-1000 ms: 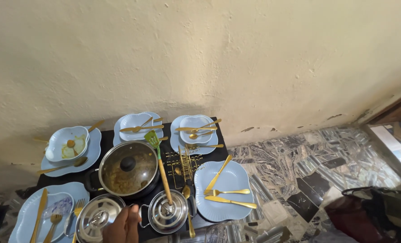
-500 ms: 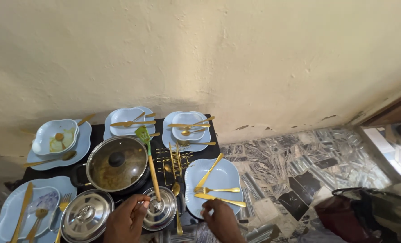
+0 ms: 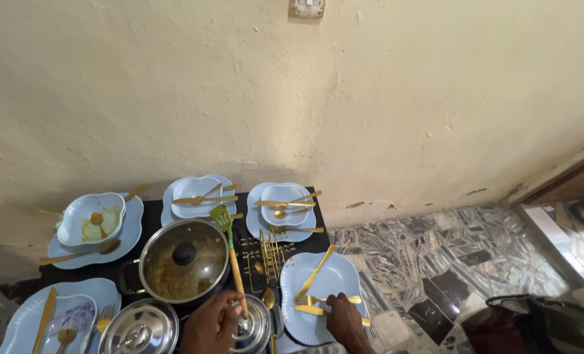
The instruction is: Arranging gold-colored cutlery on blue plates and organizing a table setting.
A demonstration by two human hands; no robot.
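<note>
The left hand [image 3: 214,322] is curling its fingers around the wooden handle of a green slotted spatula [image 3: 231,252], over a small steel pot lid [image 3: 254,331]. The right hand [image 3: 344,320] is pressing down on gold cutlery [image 3: 318,310] lying on a pale blue scalloped plate [image 3: 324,282] — grip unclear — on the black worktop [image 3: 305,242], beside a glass-lidded pot [image 3: 183,260].

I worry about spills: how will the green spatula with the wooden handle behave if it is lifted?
The spatula looks stiff and light. It leans across the glass-lidded pot, so it may slide or swing. The left hand is at its handle; the slotted head looks greasy, perhaps dripping.
</note>
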